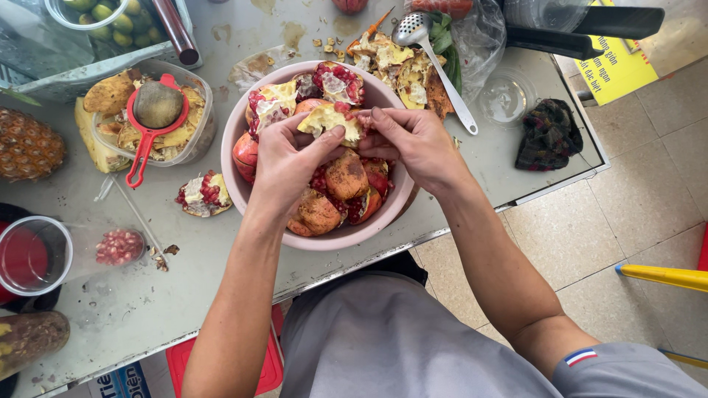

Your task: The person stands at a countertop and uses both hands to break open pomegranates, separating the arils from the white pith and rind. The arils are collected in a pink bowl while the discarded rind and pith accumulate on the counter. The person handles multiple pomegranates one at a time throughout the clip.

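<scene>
Far left: a pineapple (28, 144) lies at the edge of the surface (147, 295), with a clear cup (37, 254) below it, red inside.
Beside the cup: a small heap of loose red seeds (119, 246), seen through clear plastic.
Upper left: a clear tub (203, 136) packed with yellow peel scraps, and a red strainer (151, 121) laid across it with a brownish lump in its bowl.
Just right of the tub: a broken pomegranate chunk (204, 194) sits alone on the surface.
Centre: the pink bowl (243, 184) is piled with split pomegranates, red seeds showing among pale pith.
Left hand (284, 158): over the bowl, thumb and fingers pinching the near side of the pomegranate piece (330, 121).
Right hand (413, 140): fingertips closed on the far edge of the same piece, so both hands grip it between them, right above the bowl.
Handling: I'd judge the piece light, with a stiff rind that snaps and juicy seeds that burst if squeezed. Better to grip the rind edges, thumbs on the pith.
Right of the bowl: a heap of peel with a metal spoon (435, 63) resting on it.
Further right: an empty clear lid (505, 97), then a dark crumpled cloth (548, 135).
</scene>
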